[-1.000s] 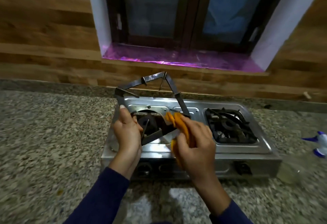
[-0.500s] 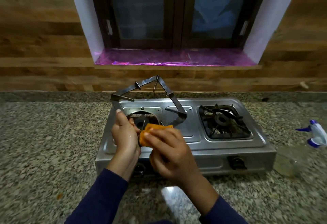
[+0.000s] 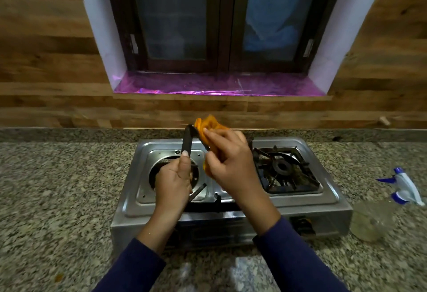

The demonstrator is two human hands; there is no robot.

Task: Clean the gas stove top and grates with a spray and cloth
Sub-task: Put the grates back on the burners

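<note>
A steel two-burner gas stove (image 3: pixel 328 201) sits on the granite counter. My left hand (image 3: pixel 174 184) grips the dark left grate (image 3: pixel 187 140), lifted and turned nearly on edge over the bare left burner opening (image 3: pixel 159 164). My right hand (image 3: pixel 233 164) holds an orange cloth (image 3: pixel 206 126) pressed against the grate's upper bar. The right grate (image 3: pixel 285 169) lies in place over its burner. A spray bottle (image 3: pixel 403 186) with a blue-and-white head lies on its side on the counter to the right.
The granite counter (image 3: pixel 57 187) stretches wide on both sides of the stove. A wood-panelled wall and a window with a purple-lit sill (image 3: pixel 217 84) stand behind. The stove's knobs (image 3: pixel 305 226) face me on its front panel.
The grate has turned from tilted and spread wide to nearly edge-on. My right hand with the cloth has risen from the grate's lower front to its upper bar.
</note>
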